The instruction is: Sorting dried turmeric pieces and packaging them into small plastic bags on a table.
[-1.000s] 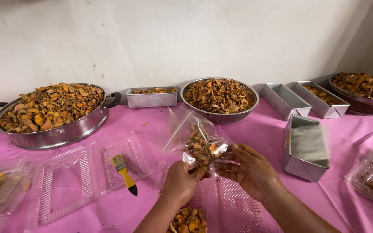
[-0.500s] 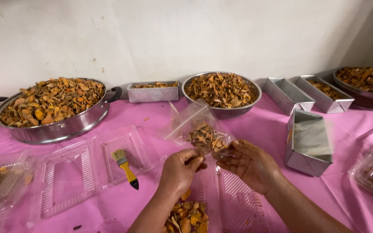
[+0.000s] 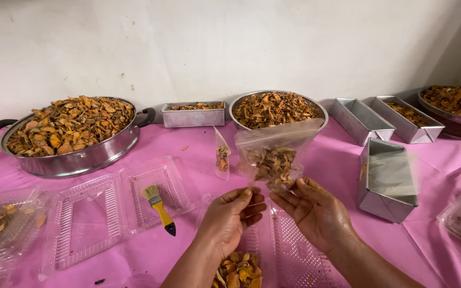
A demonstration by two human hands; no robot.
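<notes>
Above the pink tabletop [image 3: 348, 160], a clear bag of dried slices [image 3: 274, 160] stands pinched at its bottom by both hands' fingers: left hand [image 3: 230, 216], right hand [image 3: 316, 213].

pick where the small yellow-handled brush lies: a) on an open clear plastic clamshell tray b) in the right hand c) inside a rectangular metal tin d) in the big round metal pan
a: the small yellow-handled brush lies on the open clear plastic clamshell tray on the pink tablecloth, left of the left hand.
</notes>
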